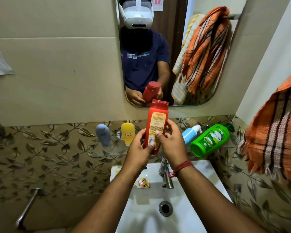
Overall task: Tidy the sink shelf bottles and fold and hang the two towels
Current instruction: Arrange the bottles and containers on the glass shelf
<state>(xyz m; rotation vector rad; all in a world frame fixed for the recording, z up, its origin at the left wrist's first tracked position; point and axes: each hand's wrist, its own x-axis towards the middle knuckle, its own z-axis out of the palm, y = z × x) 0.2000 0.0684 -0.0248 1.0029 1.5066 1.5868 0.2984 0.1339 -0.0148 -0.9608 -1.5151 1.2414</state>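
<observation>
1. We hold the red bottle (pixel 155 127) upright above the sink (pixel 200 169), in front of the glass shelf (pixel 107 154). The left hand (pixel 139 148) grips its lower left side, thumb across the label; the right hand (pixel 172 142) grips the right side, fingers curled behind.
2. Risk: the bottle slips during setting down and falls into the sink or onto the tap (pixel 166 172). Cause: both grips sit low on a tall body.
3. Risk: the green bottle (pixel 210 140) and blue pump bottle (pixel 191 133), both lying tilted on the shelf's right end, roll off. Cause: a knock from the right hand or forearm.
4. Risk: the grey tube (pixel 103 134) or yellow tube (pixel 128 132) topples. Cause: placing the red bottle too near them.
5. Risk: the orange towel (pixel 275 132), bunched at right, snags an elbow.
</observation>
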